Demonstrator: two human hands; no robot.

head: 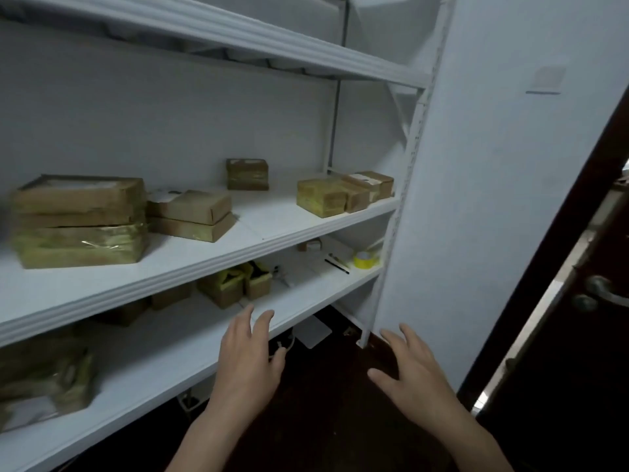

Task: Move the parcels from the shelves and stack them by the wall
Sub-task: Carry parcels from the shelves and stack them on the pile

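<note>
The parcels are all on the white rack, none in a hand. On the middle shelf (204,264), a large stack (80,221) of flat brown boxes sits at the left end, its lowest box wrapped in yellowish tape. Just beside it, toward the shelf's middle, lies a smaller pair of boxes (192,214), one on the other. A single small parcel (247,174) stands at the back of the middle shelf against the rear panel. A cluster of boxes (321,197) sits touching one another at the right end.

Under the middle shelf, on the lower shelf (306,289), several small parcels (221,289) with yellow tape stand below its centre. A bulky parcel (47,373), blurred, lies below its left end. A yellow tape roll (365,259) and some pens (337,266) lie below its right end.

The left hand (246,359) hovers below the middle shelf, in front of the lower shelf's front edge. Its fingers (262,327) are straight and spread, holding nothing. The right hand (412,373) hangs down and to the right of the middle shelf's right end, over the dark floor (333,403), its fingers likewise spread and empty.

Right of the middle shelf's end post rises the pale wall (493,165), with a switch plate (544,80) high on it. Beyond that is a dark door (578,386) with a lever handle (606,294).
</note>
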